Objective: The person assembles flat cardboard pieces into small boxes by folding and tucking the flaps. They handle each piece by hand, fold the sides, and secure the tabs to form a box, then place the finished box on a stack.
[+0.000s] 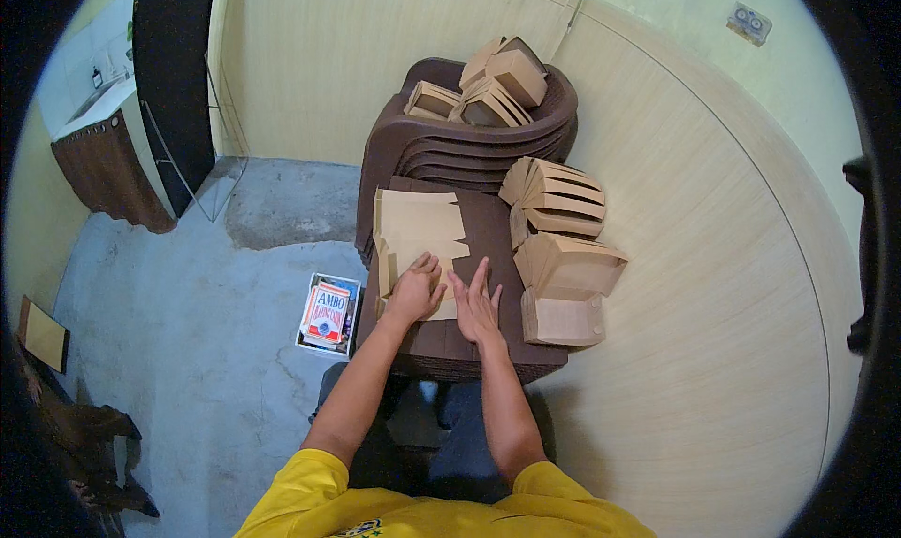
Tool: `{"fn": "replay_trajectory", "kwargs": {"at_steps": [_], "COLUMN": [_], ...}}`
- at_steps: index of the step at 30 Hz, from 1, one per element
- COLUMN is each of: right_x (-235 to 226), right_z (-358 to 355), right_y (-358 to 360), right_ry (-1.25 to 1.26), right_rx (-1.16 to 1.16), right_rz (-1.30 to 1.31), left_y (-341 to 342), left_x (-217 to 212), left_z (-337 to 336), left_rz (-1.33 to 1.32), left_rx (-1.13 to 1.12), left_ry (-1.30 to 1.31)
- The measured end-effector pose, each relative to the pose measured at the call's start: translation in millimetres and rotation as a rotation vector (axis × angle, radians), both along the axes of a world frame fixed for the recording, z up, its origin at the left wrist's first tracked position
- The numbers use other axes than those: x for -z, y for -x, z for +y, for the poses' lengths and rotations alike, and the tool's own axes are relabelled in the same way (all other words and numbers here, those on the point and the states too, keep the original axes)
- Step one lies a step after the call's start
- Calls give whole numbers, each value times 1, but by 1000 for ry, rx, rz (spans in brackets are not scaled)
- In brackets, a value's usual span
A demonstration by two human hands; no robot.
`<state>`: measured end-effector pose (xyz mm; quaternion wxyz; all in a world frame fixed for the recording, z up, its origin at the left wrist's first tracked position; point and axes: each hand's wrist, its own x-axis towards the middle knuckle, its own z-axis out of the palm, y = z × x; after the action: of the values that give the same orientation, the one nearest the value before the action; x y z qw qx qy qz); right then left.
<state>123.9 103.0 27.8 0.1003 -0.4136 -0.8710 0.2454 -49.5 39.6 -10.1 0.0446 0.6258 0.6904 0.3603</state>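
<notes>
Well, from my end I have the cardboard sheet (418, 221) lying mostly flat on the left part of the stacked brown chairs' seat (486, 221), its raised side flaps close to the seat's left edge. To its right I see a strip of brown seat, then a slatted cardboard box (563, 200) and an open cardboard box (568, 315) near the pale wall (694, 256); more boxes (497, 87) sit at the chair backs. On the left, blue-grey floor (188, 294) gives elbow room, with a white bin (321, 350) just beside the seat. My left hand (416, 292) rests on the sheet, fingers loosely bent and ungripped. My right hand (479, 308) is open, fingers extended and spread, at the sheet's right edge; I can't tell how firmly they touch. The left hand hides part of the sheet and its own palm, and dark shapes at lower left are hard to make out.
</notes>
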Motion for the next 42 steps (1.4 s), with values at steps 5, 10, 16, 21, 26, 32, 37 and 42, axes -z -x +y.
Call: {"fn": "replay_trajectory", "kwargs": {"at_steps": [5, 10, 16, 21, 26, 32, 37, 42], "right_x": [-18, -27, -14, -15, -9, 1, -4, -14], "right_z": [26, 41, 32, 42, 51, 18, -12, -26], "right_y": [24, 18, 31, 43, 34, 24, 3, 5], "right_ry": [109, 105, -264, -59, 434, 181, 61, -138], "right_rx": [57, 145, 260, 407, 362, 130, 98, 91], "right_rz": [-1, 288, -101, 91, 603, 530, 449, -127], "left_y": [-4, -12, -34, -37, -43, -37, -37, -32], "left_x": [-3, -37, -42, -20, -21, -21, -6, 1], "left_z": [-1, -3, -8, -4, -4, -6, -3, 0], "left_rz": [40, -278, 24, 121, 33, -20, 17, 47], "left_rx": [-31, -241, -285, -249, -248, -199, -217, -168], "left_ry": [-22, 165, 135, 42, 65, 71, -20, 5]}}
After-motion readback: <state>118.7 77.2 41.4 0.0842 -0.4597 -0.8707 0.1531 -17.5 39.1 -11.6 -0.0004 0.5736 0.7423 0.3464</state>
